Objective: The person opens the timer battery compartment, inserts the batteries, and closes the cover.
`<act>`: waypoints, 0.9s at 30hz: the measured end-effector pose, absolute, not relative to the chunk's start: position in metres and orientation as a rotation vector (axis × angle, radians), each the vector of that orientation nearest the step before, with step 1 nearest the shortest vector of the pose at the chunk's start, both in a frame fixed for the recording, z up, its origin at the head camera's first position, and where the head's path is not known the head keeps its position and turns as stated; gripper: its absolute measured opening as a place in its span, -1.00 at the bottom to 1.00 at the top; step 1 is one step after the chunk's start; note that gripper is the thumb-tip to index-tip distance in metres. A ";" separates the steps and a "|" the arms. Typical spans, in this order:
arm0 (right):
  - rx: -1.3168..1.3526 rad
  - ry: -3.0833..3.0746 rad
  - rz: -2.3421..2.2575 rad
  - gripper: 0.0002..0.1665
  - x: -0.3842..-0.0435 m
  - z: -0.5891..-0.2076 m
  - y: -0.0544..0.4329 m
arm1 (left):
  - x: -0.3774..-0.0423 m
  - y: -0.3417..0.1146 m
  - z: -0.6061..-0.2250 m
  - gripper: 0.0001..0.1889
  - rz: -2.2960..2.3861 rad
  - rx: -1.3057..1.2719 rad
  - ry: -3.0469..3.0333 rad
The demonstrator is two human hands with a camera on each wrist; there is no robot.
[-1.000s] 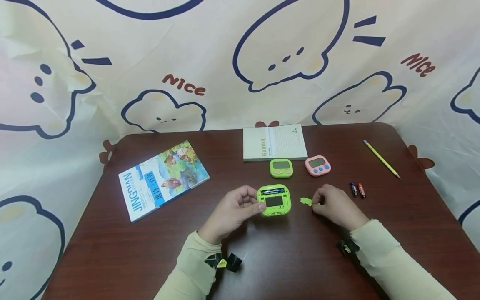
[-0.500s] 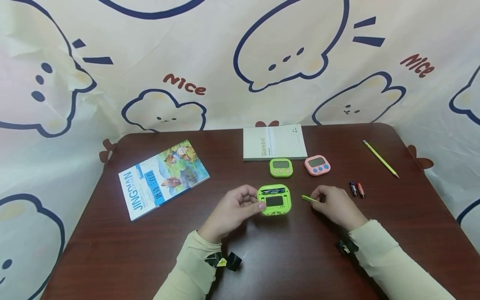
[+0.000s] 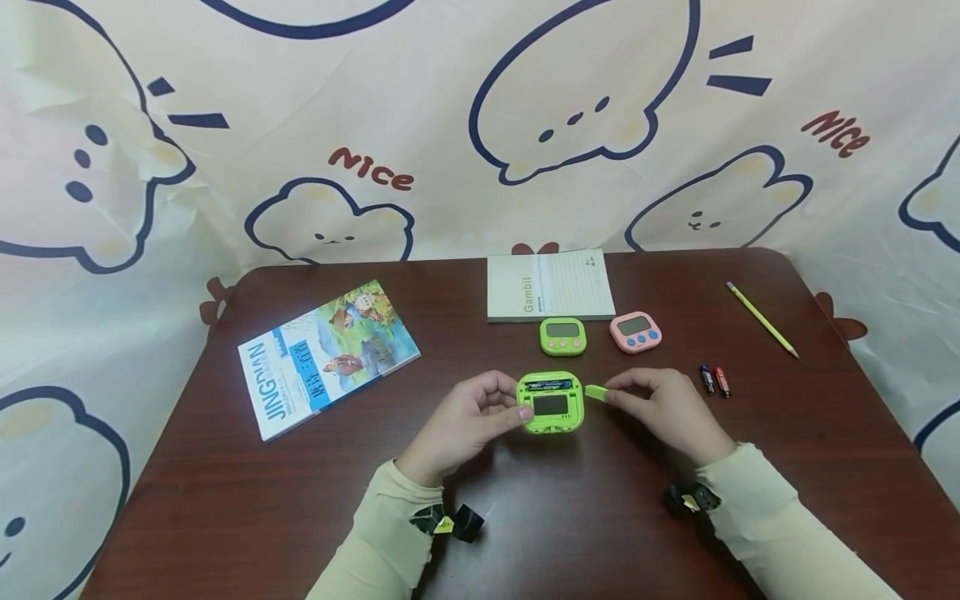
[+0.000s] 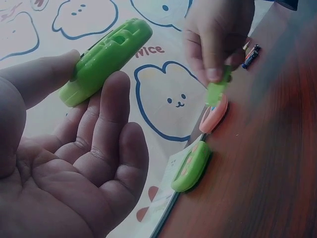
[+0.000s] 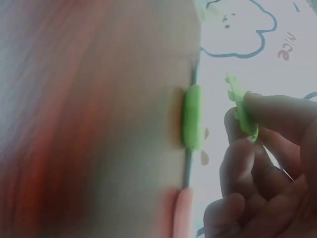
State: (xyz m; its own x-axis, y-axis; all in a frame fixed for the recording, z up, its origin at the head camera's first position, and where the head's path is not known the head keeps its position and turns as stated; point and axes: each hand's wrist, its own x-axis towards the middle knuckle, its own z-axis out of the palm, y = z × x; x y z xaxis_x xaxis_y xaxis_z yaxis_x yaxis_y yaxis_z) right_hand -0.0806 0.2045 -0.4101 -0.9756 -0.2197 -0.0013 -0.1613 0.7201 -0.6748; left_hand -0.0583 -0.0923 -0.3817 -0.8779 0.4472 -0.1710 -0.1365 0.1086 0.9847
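Note:
My left hand (image 3: 467,427) holds a green digital timer (image 3: 573,408) by its left side, thumb on the near face and fingers behind. Its open battery slot faces up, with a dark battery (image 3: 547,385) lying in it and a dark rectangle below. Between thumb and forefinger, my right hand (image 3: 669,412) pinches a small green battery cover (image 3: 596,392), close to the timer's right edge. Small tabs line one edge of the cover (image 5: 241,109) in the right wrist view. The left wrist view shows the timer (image 4: 106,59) tilted, edge-on.
Behind the hands lie a second green timer (image 3: 562,337), a pink timer (image 3: 636,332) and a notepad (image 3: 551,285). To the right are a blue battery (image 3: 707,379), a red battery (image 3: 722,382) and a pencil (image 3: 762,319). A picture book (image 3: 327,361) lies left on the brown table (image 3: 247,508).
My right hand has moved left with the battery cover, up close to the timer, and the cover has turned in its fingers. The left hand and timer stay nearly still.

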 end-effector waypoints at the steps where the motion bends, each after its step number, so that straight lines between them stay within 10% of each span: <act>1: -0.323 2.840 -1.122 -0.89 -0.080 -0.408 0.203 | -0.058 -0.092 -0.382 -0.76 1.818 0.302 1.963; 27: -0.609 2.799 -1.455 -0.85 -0.074 -0.332 0.149 | -0.059 -0.093 -0.383 -0.74 1.794 0.348 1.965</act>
State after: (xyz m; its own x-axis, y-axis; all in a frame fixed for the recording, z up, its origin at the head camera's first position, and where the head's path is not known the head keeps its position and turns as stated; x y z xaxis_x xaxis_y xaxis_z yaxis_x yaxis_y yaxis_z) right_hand -0.0744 0.1494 -0.3317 -0.9258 -0.2977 0.2330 -0.3617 0.5185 -0.7748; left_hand -0.0587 -0.0928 -0.3831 -0.8648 0.4760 -0.1597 -0.1158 0.1205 0.9859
